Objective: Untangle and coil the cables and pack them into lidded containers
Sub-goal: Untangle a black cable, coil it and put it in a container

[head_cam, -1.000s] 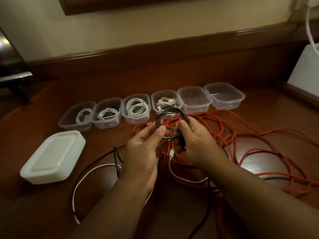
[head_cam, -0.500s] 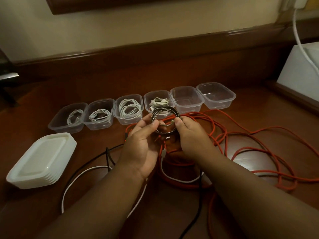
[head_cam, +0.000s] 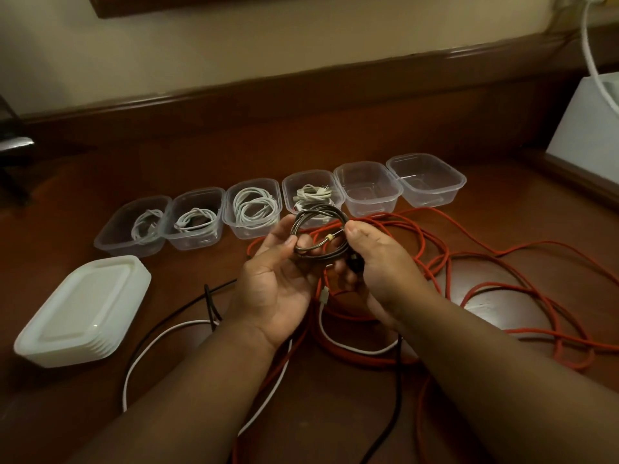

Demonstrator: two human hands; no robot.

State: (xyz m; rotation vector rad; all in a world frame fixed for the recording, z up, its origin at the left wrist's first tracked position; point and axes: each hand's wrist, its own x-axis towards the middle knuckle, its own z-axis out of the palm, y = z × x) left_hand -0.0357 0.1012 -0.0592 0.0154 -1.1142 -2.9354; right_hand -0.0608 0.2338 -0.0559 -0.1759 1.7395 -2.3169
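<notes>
Nearest to the camera, a black cable (head_cam: 395, 390) and a white cable (head_cam: 160, 339) lie loose on the brown table (head_cam: 335, 149), and they pass under both forearms. A long red cable (head_cam: 485, 289) is spread in many loops on the right part of the table and also under the hands.

Above this tangle, the left hand (head_cam: 278, 283) is palm up, and its thumb and fingers pinch the left side of a small dark braided coil (head_cam: 321, 236). The right hand (head_cam: 378, 262) pinches the right side of the same coil, with the thumb near the golden connector. The coil is in the air, between the two hands.

At the left stands a stack of white lids (head_cam: 83, 313).

Behind the hands is a row of six clear containers (head_cam: 425, 179), side by side. The four on the left each hold a coiled white cable; the two on the right hold nothing. The dark coil partly hides the fourth container.

At the far right is a white box (head_cam: 589, 128).
</notes>
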